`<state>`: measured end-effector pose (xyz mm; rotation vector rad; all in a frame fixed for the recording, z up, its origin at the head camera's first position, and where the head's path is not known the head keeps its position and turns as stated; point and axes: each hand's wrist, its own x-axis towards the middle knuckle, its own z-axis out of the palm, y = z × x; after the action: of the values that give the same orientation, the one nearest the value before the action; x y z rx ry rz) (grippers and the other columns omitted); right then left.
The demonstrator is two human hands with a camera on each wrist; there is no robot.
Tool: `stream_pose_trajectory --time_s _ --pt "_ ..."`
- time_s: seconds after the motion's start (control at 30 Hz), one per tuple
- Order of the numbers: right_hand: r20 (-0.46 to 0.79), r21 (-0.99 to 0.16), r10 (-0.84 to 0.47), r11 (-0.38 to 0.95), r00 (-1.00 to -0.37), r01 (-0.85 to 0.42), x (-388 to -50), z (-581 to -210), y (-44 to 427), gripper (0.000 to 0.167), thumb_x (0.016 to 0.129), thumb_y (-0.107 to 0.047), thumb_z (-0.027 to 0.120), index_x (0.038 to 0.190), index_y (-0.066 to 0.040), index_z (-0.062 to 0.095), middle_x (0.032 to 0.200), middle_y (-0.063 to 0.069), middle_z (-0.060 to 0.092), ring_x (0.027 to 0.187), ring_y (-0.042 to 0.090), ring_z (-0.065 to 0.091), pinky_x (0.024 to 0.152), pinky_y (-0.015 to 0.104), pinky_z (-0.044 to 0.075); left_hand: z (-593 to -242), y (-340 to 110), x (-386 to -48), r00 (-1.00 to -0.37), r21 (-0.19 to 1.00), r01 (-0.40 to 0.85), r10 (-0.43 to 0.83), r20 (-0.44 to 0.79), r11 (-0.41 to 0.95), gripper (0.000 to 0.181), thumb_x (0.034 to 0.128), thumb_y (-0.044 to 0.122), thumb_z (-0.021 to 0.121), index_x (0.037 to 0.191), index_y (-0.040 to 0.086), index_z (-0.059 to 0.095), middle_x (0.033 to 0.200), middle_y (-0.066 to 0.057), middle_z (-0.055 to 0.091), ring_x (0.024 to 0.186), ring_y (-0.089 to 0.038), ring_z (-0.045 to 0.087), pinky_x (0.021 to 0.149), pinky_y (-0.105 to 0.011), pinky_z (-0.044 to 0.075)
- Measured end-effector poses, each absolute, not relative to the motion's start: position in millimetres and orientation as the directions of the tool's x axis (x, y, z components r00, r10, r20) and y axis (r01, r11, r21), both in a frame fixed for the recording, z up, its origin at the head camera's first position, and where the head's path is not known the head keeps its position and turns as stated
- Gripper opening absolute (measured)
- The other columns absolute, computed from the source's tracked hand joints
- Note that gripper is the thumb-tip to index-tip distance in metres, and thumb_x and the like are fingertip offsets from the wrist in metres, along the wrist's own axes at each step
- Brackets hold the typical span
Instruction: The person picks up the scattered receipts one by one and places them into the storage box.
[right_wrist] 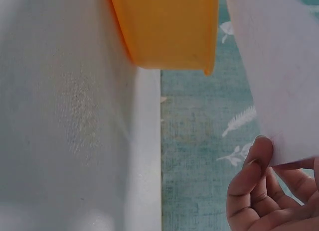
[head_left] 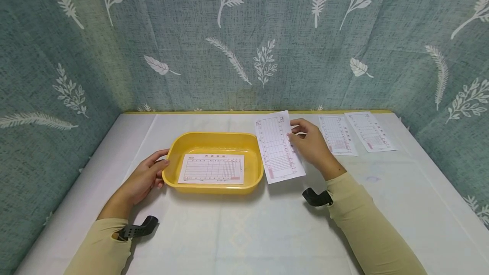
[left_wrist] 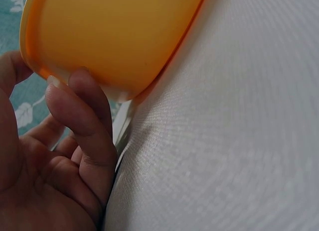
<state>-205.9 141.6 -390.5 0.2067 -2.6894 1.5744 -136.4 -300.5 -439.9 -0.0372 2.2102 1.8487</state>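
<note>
A yellow plastic basin point(head_left: 214, 138) rests on the white table, with one printed form slip point(head_left: 212, 169) lying flat inside it. At its left end, my left hand point(head_left: 143, 179) holds the rim between thumb and fingers; the left wrist view shows this hand point(left_wrist: 65, 141) against the basin's end wall point(left_wrist: 114, 37). Another form slip point(head_left: 276, 147) is pinched by its right edge in my right hand point(head_left: 311, 145), raised beside the basin's right end. In the right wrist view, thumb and fingers point(right_wrist: 259, 156) grip the slip's lower corner.
Two more printed slips, one point(head_left: 338, 136) just right of my right hand and another point(head_left: 370, 130) farther right, lie near the table's back edge. A patterned green-blue cloth point(head_left: 244, 54) encloses the back and sides. White cloth point(head_left: 237, 232) covers the table.
</note>
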Motion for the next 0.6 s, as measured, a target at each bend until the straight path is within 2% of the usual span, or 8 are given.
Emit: stream_pose_trajectory --time_s 0.27,0.5,0.6 --pt "0.078 -0.865 -0.128 0.484 -0.989 -0.131 -204.9 -391.6 138.1 0.035 0.097 -0.008 0.059 0.132 -0.006 0.059 0.114 0.018 0.062 0.105 0.034 0.065 0.089 0.037 0.049 -439.2 -300.2 -136.9 -0.966 0.962 -0.184 0.141 -0.214 0.201 0.052 0.1054 0.031 0.049 0.15 0.009 0.032 0.094 0.007 0.066 0.063 -0.005 0.054 0.054 -0.017 0.049" --pt "0.084 -0.88 -0.149 0.453 -0.985 -0.144 -205.7 -396.2 136.1 0.025 0.095 -0.011 0.064 0.12 -0.007 0.068 0.098 0.011 0.064 0.083 0.02 0.065 0.077 0.025 0.049 -439.0 -299.6 -136.7 -0.966 0.961 -0.188 0.136 -0.219 0.204 0.054 0.1053 0.032 0.049 0.15 0.009 0.031 0.094 0.007 0.067 0.062 -0.005 0.055 0.054 -0.017 0.049" --pt "0.096 -0.882 -0.153 0.444 -0.984 -0.155 -204.6 -396.2 134.3 0.023 0.094 -0.011 0.066 0.116 -0.006 0.069 0.093 0.011 0.064 0.08 0.017 0.064 0.074 0.023 0.048 -439.1 -298.9 -136.5 -0.967 0.961 -0.186 0.134 -0.216 0.206 0.054 0.1054 0.032 0.049 0.151 0.007 0.031 0.094 0.007 0.067 0.062 -0.005 0.054 0.054 -0.017 0.049"
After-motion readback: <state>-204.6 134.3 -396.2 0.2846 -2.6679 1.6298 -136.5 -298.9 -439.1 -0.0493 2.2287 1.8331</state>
